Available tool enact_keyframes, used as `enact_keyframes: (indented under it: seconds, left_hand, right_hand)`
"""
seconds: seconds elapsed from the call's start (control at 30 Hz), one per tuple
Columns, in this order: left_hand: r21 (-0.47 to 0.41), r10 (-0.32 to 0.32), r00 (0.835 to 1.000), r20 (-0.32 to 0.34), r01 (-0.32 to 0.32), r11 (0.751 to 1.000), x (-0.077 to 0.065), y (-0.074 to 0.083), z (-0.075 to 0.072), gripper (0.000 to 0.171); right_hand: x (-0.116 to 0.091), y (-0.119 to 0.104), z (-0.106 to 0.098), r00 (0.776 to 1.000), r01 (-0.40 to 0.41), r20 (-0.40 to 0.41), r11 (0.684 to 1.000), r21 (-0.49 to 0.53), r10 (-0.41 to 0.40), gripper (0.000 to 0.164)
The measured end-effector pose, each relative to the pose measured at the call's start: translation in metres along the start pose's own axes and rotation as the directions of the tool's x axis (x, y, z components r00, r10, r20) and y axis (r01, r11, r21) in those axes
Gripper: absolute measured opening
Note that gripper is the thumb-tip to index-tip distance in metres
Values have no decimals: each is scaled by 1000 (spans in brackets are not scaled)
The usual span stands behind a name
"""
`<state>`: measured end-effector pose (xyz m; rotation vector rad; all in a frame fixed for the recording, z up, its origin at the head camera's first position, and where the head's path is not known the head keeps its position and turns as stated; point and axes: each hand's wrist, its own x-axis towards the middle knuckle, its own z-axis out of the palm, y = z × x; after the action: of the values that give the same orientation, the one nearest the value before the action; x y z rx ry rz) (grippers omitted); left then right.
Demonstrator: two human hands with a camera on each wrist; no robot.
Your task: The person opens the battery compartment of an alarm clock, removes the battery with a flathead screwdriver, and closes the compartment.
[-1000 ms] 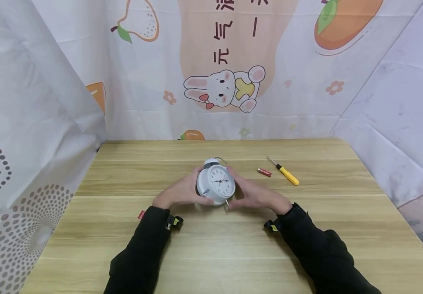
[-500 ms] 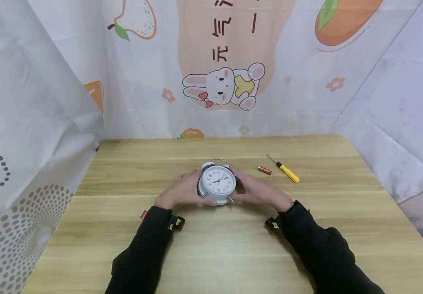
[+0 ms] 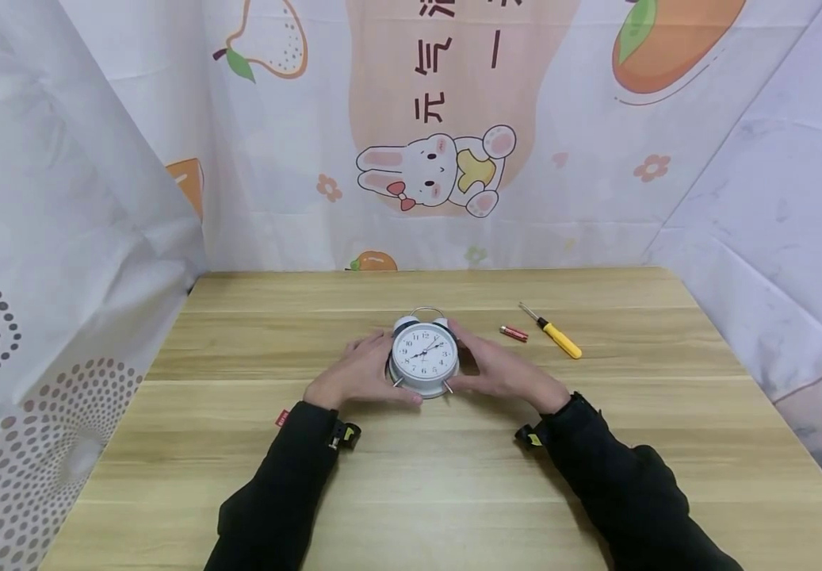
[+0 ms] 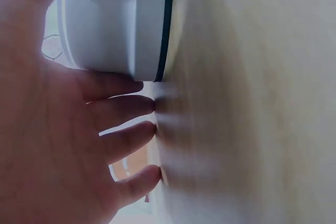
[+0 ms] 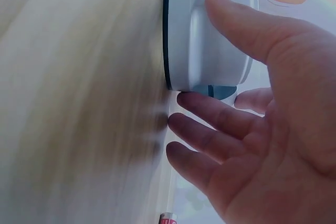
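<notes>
A white twin-bell alarm clock (image 3: 423, 351) lies on its back on the wooden table, dial up, its two short legs towards me. My left hand (image 3: 364, 373) holds its left side, with the thumb along the near edge. In the left wrist view the index finger lies against the clock's side (image 4: 110, 30), and the other fingertips reach down to the table. My right hand (image 3: 496, 371) holds the opposite side. Its thumb presses near one leg in the right wrist view, while the other fingers (image 5: 210, 135) spread beside the bells. The clock's back is hidden.
A red battery (image 3: 514, 333) lies to the right of the clock. Beside it is a yellow-handled screwdriver (image 3: 560, 339) with its shaft pointing to the back left. A printed curtain (image 3: 275, 190) hangs behind the table (image 3: 425, 492).
The clock has turned from leaning to the right to lying flat, with its dial upright to me. Both hands have stayed around it, and the left thumb has slid slightly right along the near edge.
</notes>
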<state>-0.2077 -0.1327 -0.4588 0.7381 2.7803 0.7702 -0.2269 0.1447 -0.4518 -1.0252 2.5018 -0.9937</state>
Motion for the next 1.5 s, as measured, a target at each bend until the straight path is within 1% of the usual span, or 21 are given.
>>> enact_keyframes:
  seconds: [0.13,0.23,0.33,0.43,0.53,0.67,0.97,1.2,1.4,1.5]
  left_hand:
    - [11,17,1000,-15,-17,1000,0,5,-1,89]
    - [19,15,1000,-17,-15,1000,-1,10,0,82]
    - [16,-10,1000,-11,10,1000,-1,13,0,84]
    - [15,-36,999,-8,36,999,-1,14,-1,87]
    - [14,-42,999,-11,42,999,-1,13,-2,86]
    - [17,-37,999,-18,37,999,0,12,-1,86]
    - [42,-83,997,-3,83,996,-1,15,-1,98]
    - [49,-81,997,-4,81,995,-1,16,-3,97]
    - [54,-91,996,0,91,994,-2,18,-3,100]
    - [49,-99,995,2,99,994,-2,19,-3,100]
  right_hand:
    - [0,0,0,1000,-14,1,999,-39,14,103]
    - [-1,0,1,999,-39,5,998,-59,39,105]
    - [-2,1,2,999,-54,4,997,-52,54,105]
    - [-2,1,1,999,-43,-4,998,-53,43,105]
    - [-1,0,0,1000,-27,-11,998,-62,27,105]
    - [-1,-1,0,999,-27,-20,997,-71,26,103]
    - [-1,-2,0,1000,-19,-14,997,-69,18,99]
    - [-1,-1,-2,999,21,-26,994,-110,-24,94]
    - [-1,0,-2,994,80,-63,982,-172,-92,87]
    - [-2,-1,-3,993,73,-72,979,-189,-88,83]
